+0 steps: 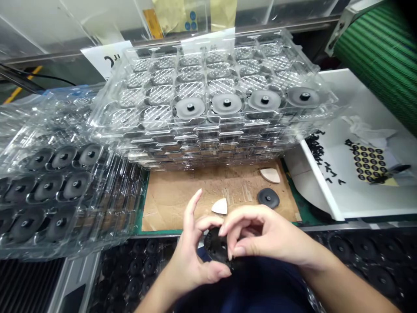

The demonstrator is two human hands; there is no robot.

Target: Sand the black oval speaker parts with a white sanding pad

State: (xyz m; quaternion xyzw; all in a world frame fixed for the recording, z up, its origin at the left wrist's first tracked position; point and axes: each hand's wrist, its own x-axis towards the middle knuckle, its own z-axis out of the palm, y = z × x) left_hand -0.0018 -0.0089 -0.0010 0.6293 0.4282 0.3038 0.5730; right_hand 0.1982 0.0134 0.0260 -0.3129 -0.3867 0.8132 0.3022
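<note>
Disc (216, 247), black and holed, is sitting between both hands, just above a dark blue garment (250, 287).

Left hand (190, 256): thumb and middle finger are pinching the disc's left edge, index finger is standing raised and apart from it.

Right hand (263, 230): fingers are curling over the disc's upper edge, tips pressing on it.

White wedge (219, 207) is lying on a cardboard sheet (176, 208), just beyond the hands. Pale wedge (270, 175) and black pad (268, 198) are lying near each other on the same sheet.

Clear tray stack (208, 148) is standing beyond the cardboard, its top tray holding four grey discs (228, 103) along the near row.

Second tray stack (61, 187) is sitting at left, its trays holding black discs (48, 187).

White tray (355, 204) is sitting at right, holding rows of small black rings (368, 163).

Green ribbed belt (378, 48) is curving past the upper right corner.

Black parts (137, 269) are lying in rows below the bench edge.
</note>
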